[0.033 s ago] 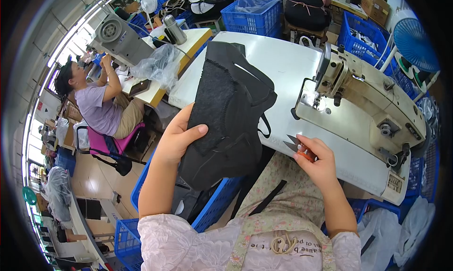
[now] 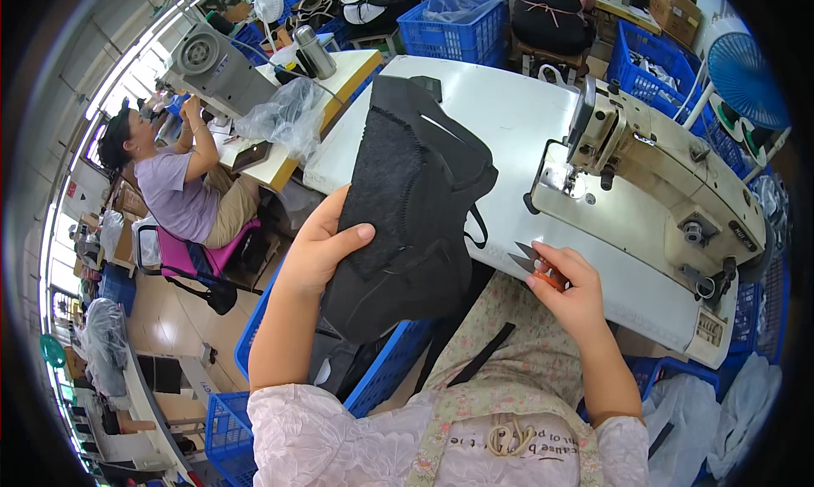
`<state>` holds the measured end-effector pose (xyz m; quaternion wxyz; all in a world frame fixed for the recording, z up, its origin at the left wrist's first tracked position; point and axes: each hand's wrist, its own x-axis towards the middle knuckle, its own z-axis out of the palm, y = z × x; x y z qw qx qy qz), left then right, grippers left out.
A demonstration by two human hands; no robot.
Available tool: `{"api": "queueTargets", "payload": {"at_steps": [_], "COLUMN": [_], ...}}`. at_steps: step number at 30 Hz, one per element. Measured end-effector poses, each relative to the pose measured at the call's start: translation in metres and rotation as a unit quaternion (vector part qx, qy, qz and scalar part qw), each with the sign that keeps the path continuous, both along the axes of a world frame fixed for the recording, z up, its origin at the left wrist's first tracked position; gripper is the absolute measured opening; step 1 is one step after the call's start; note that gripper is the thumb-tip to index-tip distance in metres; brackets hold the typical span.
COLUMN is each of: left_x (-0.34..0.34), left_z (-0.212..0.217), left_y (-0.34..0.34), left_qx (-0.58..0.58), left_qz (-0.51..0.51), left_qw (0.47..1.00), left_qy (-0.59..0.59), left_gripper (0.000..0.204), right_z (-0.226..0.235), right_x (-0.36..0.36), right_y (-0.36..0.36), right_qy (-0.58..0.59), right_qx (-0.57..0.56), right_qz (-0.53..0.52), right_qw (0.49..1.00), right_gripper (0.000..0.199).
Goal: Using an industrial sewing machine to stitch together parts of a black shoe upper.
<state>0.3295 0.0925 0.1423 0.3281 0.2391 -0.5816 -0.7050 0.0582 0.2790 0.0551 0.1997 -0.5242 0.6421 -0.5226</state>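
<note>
A black sewn fabric piece [image 2: 403, 241] with a fuzzy panel, zigzag-like stitching and a cut-out slot is held up in front of me. My left hand [image 2: 318, 245] is closed on its left edge, thumb on top and the other fingers hidden behind. From its right side a thin black loop [image 2: 480, 226] sticks out. Closed round small thread snips [image 2: 554, 278] with orange handles, my right hand [image 2: 575, 292] is right of the fabric and apart from it. The snips' two dark blades are spread and point left.
A sewing machine [image 2: 670, 182] stands on the right of the white worktable [image 2: 500, 97]. Below the fabric, a blue crate [image 2: 394, 364] holds dark pieces. At left, a co-worker [image 2: 178, 182] sits by another machine [image 2: 216, 67]. A blue fan [image 2: 746, 76] is at far right.
</note>
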Motion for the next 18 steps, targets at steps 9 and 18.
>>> {"api": "queueTargets", "payload": {"at_steps": [9, 18], "left_x": [0.004, 0.009], "left_z": [-0.004, -0.008], "left_y": [0.004, 0.010], "left_qx": [-0.025, -0.103], "left_qz": [-0.015, -0.073], "left_qw": [0.999, 0.990], "left_qy": [-0.026, -0.065], "left_gripper": [0.060, 0.055], "right_z": [0.008, 0.019], "right_x": [0.013, 0.018], "right_y": [-0.006, -0.005], "right_qy": [-0.032, -0.049], "right_qx": [-0.003, -0.002], "right_qz": [0.037, 0.067], "right_qw": [0.999, 0.997], "right_gripper": [0.045, 0.046]}}
